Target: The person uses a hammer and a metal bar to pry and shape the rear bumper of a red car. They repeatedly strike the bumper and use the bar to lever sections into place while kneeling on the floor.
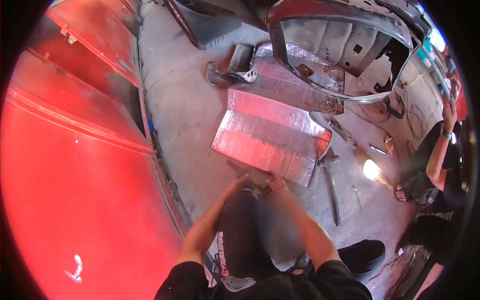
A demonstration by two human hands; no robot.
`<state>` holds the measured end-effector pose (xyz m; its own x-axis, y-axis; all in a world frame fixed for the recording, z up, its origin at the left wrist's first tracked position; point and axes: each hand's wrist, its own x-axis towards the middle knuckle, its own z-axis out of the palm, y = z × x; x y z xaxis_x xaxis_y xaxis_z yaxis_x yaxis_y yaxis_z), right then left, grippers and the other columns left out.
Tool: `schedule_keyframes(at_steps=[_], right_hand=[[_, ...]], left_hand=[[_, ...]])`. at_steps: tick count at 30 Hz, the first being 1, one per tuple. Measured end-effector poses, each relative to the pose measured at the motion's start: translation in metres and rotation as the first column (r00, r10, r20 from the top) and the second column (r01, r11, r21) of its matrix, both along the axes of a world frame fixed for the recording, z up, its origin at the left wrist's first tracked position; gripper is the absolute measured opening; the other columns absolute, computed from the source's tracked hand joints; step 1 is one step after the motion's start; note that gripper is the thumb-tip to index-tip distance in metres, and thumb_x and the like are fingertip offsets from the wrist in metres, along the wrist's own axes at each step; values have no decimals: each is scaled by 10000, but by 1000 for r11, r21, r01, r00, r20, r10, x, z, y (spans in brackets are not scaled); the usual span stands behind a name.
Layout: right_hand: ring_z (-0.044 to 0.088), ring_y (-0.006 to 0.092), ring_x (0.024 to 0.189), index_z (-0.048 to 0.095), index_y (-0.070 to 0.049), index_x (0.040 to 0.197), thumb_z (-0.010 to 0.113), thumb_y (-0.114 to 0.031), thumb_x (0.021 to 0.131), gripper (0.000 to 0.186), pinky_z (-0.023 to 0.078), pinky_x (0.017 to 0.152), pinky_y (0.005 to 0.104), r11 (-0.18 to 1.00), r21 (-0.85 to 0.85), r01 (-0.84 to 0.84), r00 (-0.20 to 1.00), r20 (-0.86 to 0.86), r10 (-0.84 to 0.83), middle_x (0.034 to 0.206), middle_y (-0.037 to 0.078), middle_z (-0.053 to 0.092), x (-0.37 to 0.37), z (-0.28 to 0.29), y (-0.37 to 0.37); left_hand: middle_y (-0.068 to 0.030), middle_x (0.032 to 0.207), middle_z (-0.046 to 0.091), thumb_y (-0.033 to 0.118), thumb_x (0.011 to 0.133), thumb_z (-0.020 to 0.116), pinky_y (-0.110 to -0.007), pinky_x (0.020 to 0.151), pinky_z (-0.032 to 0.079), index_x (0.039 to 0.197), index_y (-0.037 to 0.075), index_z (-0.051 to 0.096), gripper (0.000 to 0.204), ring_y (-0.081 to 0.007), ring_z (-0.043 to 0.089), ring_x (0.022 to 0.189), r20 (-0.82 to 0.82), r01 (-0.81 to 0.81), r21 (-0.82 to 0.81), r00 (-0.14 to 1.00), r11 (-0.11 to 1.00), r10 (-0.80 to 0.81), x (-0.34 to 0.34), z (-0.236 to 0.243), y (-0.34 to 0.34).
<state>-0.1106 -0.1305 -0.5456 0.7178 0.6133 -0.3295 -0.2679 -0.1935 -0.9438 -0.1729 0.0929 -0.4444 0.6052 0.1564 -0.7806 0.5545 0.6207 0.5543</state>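
Beyond my knees, my left hand [241, 182] and my right hand [275, 182] are close together with their fingers curled around a small dark object with a bit of yellow [256, 184], too small and partly hidden to name. Just beyond them lies a foil-covered panel [270, 137] with bent edges, reflecting red and white. A long metal hand tool [331, 185] lies on the concrete floor to the right of the panel.
Red metal panels [75, 175] fill the left. Ahead are a dark body shell [340, 40], another foil piece [295, 65] and a bent bracket [240, 65]. A lit bulb [371, 170], cables [415, 120] and another person's arm [440, 155] are at the right.
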Motion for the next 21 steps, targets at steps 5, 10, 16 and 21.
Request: schedule_keyframes(at_steps=[5,10,16,21], right_hand=[[702,280,689,371,-43,1408,651,-167,922,575,588,543,427,974,-215,-73,997,-45,65,933,229,669,-22,-22,74],[692,347,613,387,-20,1374,693,-102,856,607,570,476,456,834,-471,-288,958,-148,247,915,281,660,-22,11,89],[685,388,906,533,-37,1282,722,-131,796,530,552,796,457,870,-492,-43,999,-42,26,958,254,679,-29,-21,77],[665,352,957,575,-56,1229,632,-104,823,413,520,834,430,820,-424,385,915,293,-278,999,176,682,-43,16,22]], left_hand=[[-70,898,600,413,1005,517,-396,713,551,1087,110,528,314,-252,631,874,73,-161,238,986,958,148,-82,38,59],[-104,931,626,478,1019,447,-399,743,558,1162,92,537,422,-262,647,840,302,-290,171,925,942,231,-127,41,54],[-139,1037,646,474,1020,453,-402,806,547,1353,60,490,533,-262,652,923,231,-175,323,968,930,102,-124,63,49],[-108,1103,626,377,1021,504,-367,894,493,1321,0,499,483,-220,604,1036,237,-165,718,971,676,-15,-118,146,47]])
